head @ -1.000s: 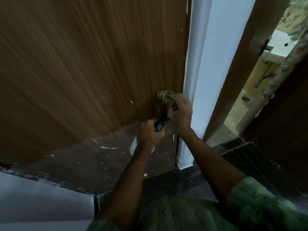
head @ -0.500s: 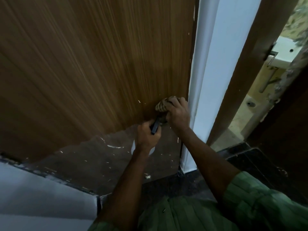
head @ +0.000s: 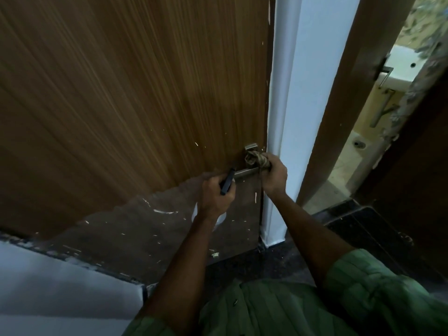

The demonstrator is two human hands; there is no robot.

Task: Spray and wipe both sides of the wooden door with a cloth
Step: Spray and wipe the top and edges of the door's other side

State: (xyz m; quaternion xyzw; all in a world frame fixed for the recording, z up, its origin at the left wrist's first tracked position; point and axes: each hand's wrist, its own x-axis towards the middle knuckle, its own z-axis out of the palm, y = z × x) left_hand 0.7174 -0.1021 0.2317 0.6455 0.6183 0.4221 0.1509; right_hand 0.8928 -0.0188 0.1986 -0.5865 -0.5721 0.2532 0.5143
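Two hands (head: pixel 219 197), one cloth (head: pixel 257 160) (bunched), one wooden door (head: pixel 126 98), one handle (head: pixel 246 173).

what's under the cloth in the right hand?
The right hand grips the bunched cloth against the metal door handle; the lever and part of its square plate show. The lever's pivot end is covered by cloth and fingers.

— What is the door (head: pixel 126 98) made of?
— Wood veneer, brown, with fine straight grain and a soft satin sheen; its lower part is duller, darker and flecked with pale paint.
— And the handle (head: pixel 244 172)?
— Brushed metal, smooth, faintly shiny.
— The cloth (head: pixel 257 160)?
— Crumpled woven fabric, matt, striped.
— The frame (head: pixel 288 112)?
— Smooth white paint, matt.
— The floor (head: pixel 363 229)?
— Dark polished stone, speckled. The sleeve (head: pixel 378 294) is ribbed green fabric.
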